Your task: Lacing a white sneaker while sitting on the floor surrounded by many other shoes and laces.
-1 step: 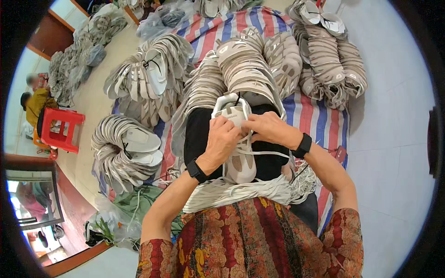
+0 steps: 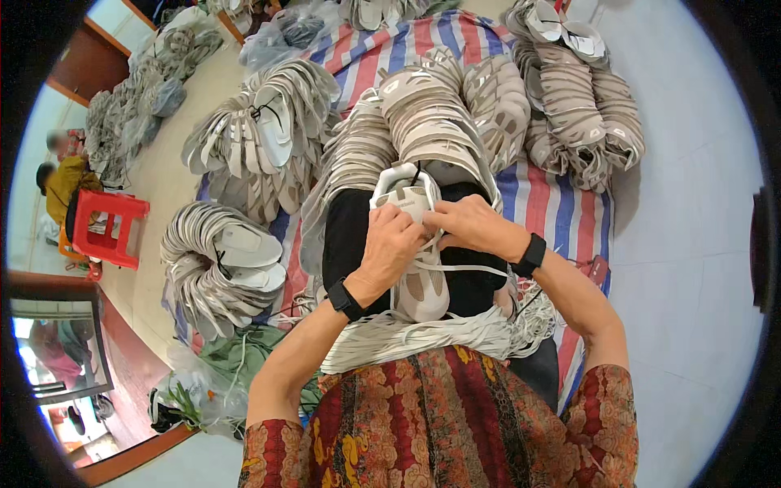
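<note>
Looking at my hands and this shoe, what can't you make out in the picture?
All in the head view:
- Bare left hand and bare right hand: some fingertips, hidden by the hands themselves.
- Beige-and-white lace-up shoe: part of its middle, covered by both hands.
- Flat white laces, heaped: near side hidden behind the red-and-brown patterned shirt.
- Pale beige shoe parts: cut off by the top edge.

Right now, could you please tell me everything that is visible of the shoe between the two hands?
The shoe is off-white with tan panels near its toe and a pale, padded-looking collar; it looks like fabric or synthetic leather. Its toe points toward the person, its opening away. It lies over black cloth. The left hand and right hand both touch its middle, hiding much of the lacing. A pale lace trails to the right. Its underside is hidden.
</note>
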Demonstrator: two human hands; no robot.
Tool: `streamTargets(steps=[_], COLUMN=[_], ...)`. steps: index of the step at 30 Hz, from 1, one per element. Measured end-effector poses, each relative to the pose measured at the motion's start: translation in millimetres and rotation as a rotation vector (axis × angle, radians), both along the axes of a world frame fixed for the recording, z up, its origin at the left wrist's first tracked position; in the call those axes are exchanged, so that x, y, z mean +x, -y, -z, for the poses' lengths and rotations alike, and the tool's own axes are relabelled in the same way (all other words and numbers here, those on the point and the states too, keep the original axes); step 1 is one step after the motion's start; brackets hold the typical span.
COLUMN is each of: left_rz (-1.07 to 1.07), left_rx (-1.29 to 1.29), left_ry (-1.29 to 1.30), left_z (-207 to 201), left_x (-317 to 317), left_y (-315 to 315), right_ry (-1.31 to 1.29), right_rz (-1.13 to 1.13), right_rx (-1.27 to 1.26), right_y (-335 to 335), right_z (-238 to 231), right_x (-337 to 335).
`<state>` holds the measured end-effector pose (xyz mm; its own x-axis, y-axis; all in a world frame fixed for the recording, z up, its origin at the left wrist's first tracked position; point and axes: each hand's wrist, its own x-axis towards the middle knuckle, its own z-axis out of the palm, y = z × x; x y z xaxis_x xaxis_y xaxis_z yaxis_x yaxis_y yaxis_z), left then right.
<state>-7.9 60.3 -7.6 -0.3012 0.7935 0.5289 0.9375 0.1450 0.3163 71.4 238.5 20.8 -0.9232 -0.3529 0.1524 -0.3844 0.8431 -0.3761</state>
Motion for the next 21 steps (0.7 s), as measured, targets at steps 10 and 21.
streamTargets(steps=[10, 21], left_rz=[0.146, -0.887], left_rx=[-0.249, -0.326], left_ry=[-0.14, -0.162], left_z=[-8.3, -35.2], left_x=[-4.9, -162.9], left_y=[-3.8, 302.7], right_ry=[-0.04, 0.138], right_rz=[-0.022, 0.266], right_rx=[-0.209, -0.441], right_y=[-10.9, -53.9], right_z=[17.1, 30.4], right_x=[-2.5, -17.3])
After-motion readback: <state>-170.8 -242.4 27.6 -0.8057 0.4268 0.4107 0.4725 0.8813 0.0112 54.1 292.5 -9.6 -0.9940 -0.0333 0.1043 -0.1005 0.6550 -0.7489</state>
